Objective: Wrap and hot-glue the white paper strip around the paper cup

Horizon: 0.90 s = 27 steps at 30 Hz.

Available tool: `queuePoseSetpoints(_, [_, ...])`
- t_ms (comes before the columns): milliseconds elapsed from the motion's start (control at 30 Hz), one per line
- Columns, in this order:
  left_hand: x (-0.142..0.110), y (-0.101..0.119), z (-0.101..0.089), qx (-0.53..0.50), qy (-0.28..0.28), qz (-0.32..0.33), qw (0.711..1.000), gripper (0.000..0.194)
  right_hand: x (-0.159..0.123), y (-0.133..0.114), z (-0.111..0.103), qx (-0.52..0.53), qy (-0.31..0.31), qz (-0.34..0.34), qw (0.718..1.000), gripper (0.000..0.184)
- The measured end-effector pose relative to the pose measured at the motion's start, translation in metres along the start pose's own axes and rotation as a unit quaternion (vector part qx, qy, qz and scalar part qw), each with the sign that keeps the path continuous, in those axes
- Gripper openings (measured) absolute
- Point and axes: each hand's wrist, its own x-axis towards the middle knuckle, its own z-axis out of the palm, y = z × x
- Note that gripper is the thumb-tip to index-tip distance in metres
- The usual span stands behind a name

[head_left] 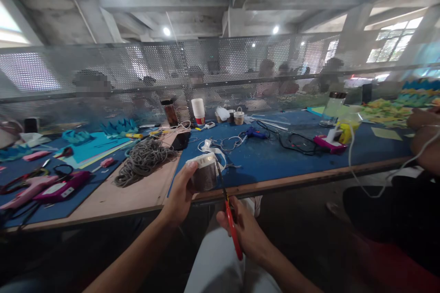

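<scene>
My left hand [182,190] is closed around a small brown cup-shaped piece [205,178] with a white lace-like trim along its rim. It is held just above the table's front edge, and a white ribbon [222,158] curls behind it. Red-handled scissors [231,226] are in my right hand [245,229], blades pointing up beside the right side of the cup's rim. Whether the blades touch the trim I cannot tell. To the left of my left hand lies a heap of grey cord [142,160].
A blue glue gun [256,133] with a black cable lies beyond the cup. Stacked paper cups [198,111], a dark-lidded jar [169,112] and small baskets [238,117] stand near the mesh screen [220,64]. A magenta device [63,187] sits left. Another person's arm [424,139] is at right.
</scene>
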Motion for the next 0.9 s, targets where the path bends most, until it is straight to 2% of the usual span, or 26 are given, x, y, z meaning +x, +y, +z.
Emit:
queuePoseSetpoints(167, [-0.001,0.003,0.001,-0.008,-0.004,0.000,1.000,0.043,-0.001,0.003,0.002,-0.032,0.003,-0.004,0.999,0.030])
queuePoseSetpoints(433, [0.001,0.003,0.003,-0.027,-0.003,-0.007,1.000,0.045,-0.001,0.000,0.001,-0.003,0.008,-0.019,1.000,0.023])
queuePoseSetpoints(700, [0.000,0.006,0.004,-0.040,-0.006,-0.031,0.999,0.046,-0.001,0.004,0.000,0.044,-0.014,0.021,0.999,0.026])
queuePoseSetpoints(900, [-0.001,0.005,0.006,-0.028,-0.024,-0.047,0.998,0.048,0.001,-0.007,-0.003,-0.002,0.010,-0.009,1.000,0.028])
